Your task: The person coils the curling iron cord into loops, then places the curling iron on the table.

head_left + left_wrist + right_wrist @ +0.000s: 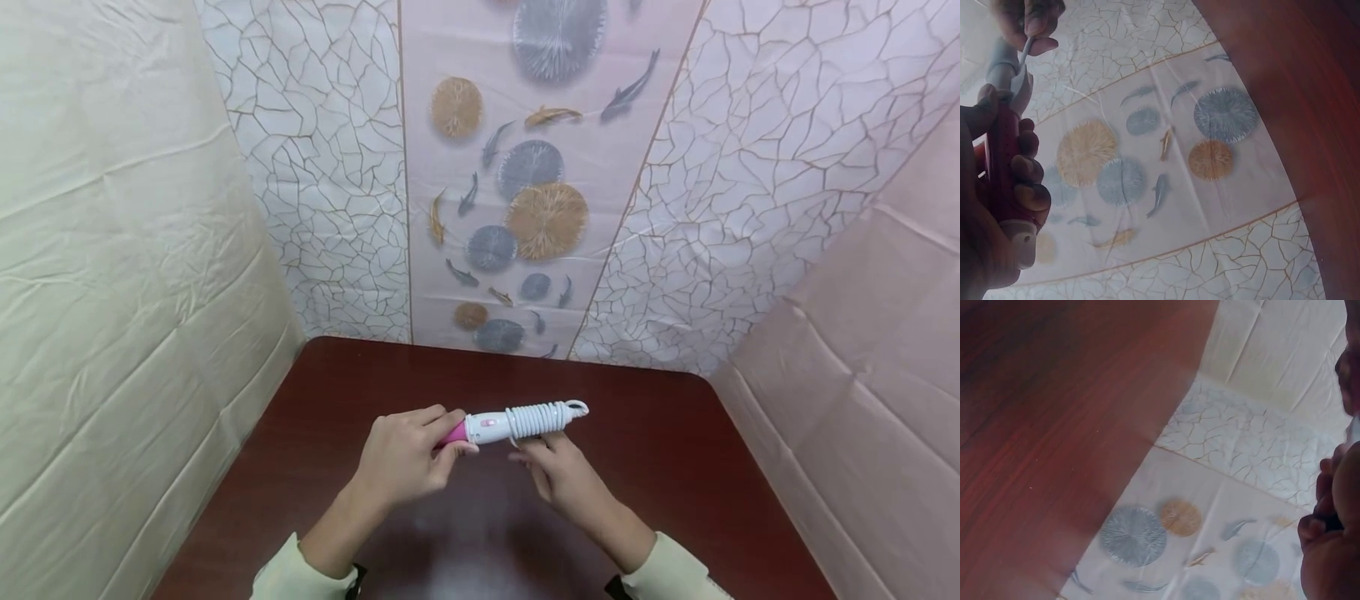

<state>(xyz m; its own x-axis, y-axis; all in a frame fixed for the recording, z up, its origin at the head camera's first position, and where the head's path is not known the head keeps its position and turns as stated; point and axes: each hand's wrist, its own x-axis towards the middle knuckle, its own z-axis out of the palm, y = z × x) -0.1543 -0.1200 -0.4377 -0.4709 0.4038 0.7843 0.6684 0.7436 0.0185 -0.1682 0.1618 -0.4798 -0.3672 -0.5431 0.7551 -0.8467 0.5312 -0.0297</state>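
Observation:
A slim hair styling iron [487, 427] with a pink body and white handle is held level over the table. My left hand [401, 454] grips its pink part, fingers wrapped round it in the left wrist view. White cord [534, 420] winds in several turns round the handle, near a hanging loop at the right end. My right hand [566, 479] is just below the coil. In the left wrist view, its thumb and fingers pinch a strand of the cord [1024, 53]. A small pink switch [487, 422] shows on the handle.
The dark red-brown table [360, 375] has rounded far corners. Behind it hangs a patterned sheet [330, 167] with fish and round motifs. Pale cloth walls stand at the left [112, 250] and right [862, 350].

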